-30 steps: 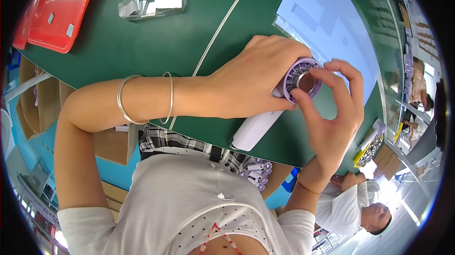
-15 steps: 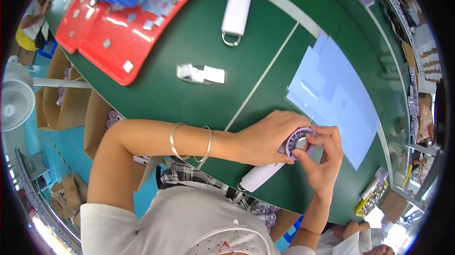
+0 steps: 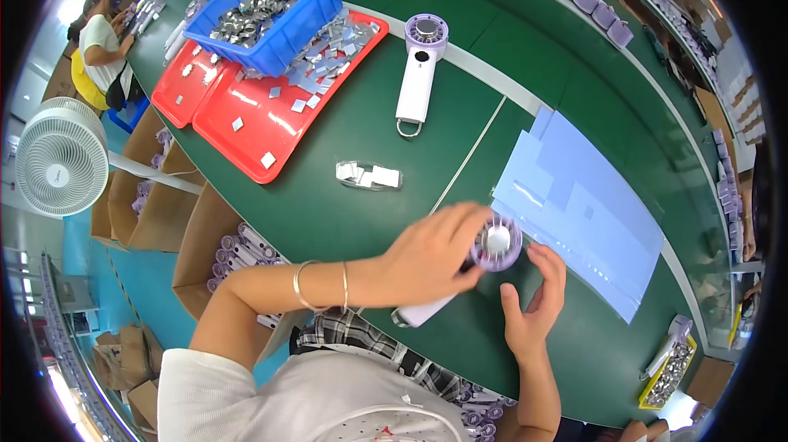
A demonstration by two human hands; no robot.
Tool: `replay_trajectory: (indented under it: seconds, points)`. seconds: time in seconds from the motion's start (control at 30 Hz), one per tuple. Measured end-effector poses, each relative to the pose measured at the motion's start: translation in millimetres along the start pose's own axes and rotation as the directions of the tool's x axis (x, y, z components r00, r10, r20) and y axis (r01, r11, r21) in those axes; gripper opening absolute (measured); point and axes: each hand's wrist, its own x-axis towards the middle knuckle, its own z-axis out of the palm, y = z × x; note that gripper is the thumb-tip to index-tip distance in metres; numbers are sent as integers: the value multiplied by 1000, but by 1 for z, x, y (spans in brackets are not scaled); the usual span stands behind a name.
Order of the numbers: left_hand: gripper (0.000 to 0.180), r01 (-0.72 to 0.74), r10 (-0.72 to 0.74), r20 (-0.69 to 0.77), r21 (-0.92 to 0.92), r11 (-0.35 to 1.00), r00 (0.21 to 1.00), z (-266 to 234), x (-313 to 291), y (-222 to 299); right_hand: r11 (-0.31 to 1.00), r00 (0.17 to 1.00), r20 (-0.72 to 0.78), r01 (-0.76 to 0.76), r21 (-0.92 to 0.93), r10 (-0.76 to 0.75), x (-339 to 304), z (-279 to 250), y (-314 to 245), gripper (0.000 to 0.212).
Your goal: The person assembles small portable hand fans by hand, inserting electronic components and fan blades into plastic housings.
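My left hand [image 3: 435, 257], with two bangles at its wrist, is closed round a small purple-and-white handheld fan [image 3: 498, 243] just below its round head. A silvery disc sits in the middle of that head, and the white handle slants down toward my body. Close by on the right, my right hand [image 3: 535, 302] is apart from the fan, its thumb and fingers spread with nothing in them. Another handheld fan [image 3: 417, 81] lies farther off, its disc facing up. Between the two fans is a clear packet of white pieces [image 3: 368, 175].
A red tray [image 3: 246, 126] with silvery squares stands far left, partly under a blue bin [image 3: 271, 56] of metal parts. Blue sheets [image 3: 574, 204] lie right. A yellow box [image 3: 669, 372] of metal parts is near right. Cardboard boxes [image 3: 193, 270] hold fans below the table's left edge.
My right hand has come off the fan head and opened. My left hand keeps hold of the fan and has shifted slightly left. The view has tilted up.
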Motion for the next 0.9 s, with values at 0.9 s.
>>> replay_trajectory:
  seconds: [0.9]
  points:
    - [45, -32, 83, -72, 530, 848, 994, -41, 147, -164, 719, 988, -87, -153, -678, 128, -25, -43, 76, 55]
